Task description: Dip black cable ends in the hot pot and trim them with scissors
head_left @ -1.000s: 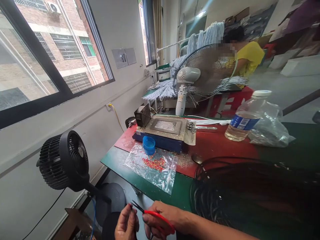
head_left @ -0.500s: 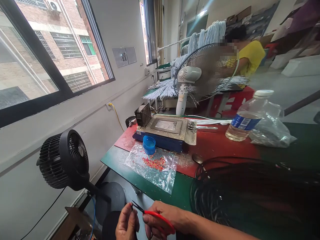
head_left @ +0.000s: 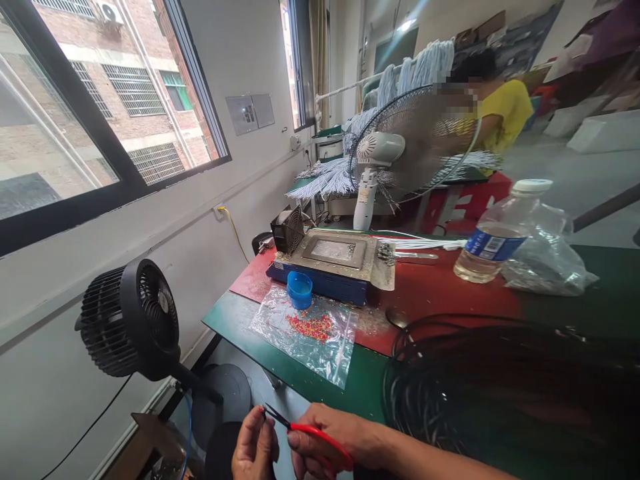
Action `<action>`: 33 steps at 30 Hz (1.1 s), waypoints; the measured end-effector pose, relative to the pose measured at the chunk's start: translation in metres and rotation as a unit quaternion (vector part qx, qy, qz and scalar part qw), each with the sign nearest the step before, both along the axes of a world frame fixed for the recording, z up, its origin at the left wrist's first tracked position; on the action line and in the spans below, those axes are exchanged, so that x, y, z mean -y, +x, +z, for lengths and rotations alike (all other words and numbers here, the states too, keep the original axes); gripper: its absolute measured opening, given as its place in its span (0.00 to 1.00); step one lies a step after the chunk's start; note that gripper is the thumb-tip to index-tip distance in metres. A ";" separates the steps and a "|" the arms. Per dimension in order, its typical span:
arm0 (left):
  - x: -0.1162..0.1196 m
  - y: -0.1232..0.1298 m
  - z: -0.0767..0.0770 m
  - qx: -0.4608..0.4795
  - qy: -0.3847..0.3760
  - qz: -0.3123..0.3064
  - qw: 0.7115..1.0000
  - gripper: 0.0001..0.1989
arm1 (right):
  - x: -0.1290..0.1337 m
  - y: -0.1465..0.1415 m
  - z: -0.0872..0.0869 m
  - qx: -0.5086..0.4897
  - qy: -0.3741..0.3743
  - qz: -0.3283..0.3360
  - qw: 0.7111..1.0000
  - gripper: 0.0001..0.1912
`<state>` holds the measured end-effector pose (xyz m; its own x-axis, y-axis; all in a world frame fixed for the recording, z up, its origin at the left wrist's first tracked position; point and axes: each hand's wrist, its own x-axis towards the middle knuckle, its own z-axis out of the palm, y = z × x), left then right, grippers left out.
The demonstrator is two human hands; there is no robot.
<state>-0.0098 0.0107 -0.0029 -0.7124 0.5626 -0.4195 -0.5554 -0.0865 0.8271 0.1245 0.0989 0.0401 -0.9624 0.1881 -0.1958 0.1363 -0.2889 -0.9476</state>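
Observation:
My left hand (head_left: 254,445) is low in the middle of the view, its thumb and fingertips pinched on a small dark piece with a reddish tip (head_left: 263,411). Most of that piece is hidden by the fingers, and its kind cannot be made out. My right hand (head_left: 333,421) is closed round the red handles of a pair of scissors (head_left: 320,433). The dark blades point left, slightly parted, with their tips right beside the pinched piece. Both hands are in front of the table's near edge.
A plastic bag (head_left: 320,363) with red and yellow bits lies under a blue cup (head_left: 300,293). Behind stands a solder pot (head_left: 320,287). Coiled black cable (head_left: 420,393) and a bottle (head_left: 493,250) are on the right; a black fan (head_left: 133,320) is at left. A person in yellow sits beyond.
The whole view has shifted very slightly. Both hands keep nearly the same pose, and the scissor tips stay beside the pinched piece.

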 end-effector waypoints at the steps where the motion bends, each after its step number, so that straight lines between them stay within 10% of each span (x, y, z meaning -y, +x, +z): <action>1: 0.000 0.000 -0.001 -0.002 -0.002 0.002 1.000 0.23 | 0.000 0.000 0.001 0.001 -0.003 -0.001 1.000 0.29; 33: -0.002 0.006 0.009 0.024 0.012 -0.009 1.000 0.20 | -0.001 0.000 -0.010 0.000 -0.011 -0.002 1.000 0.29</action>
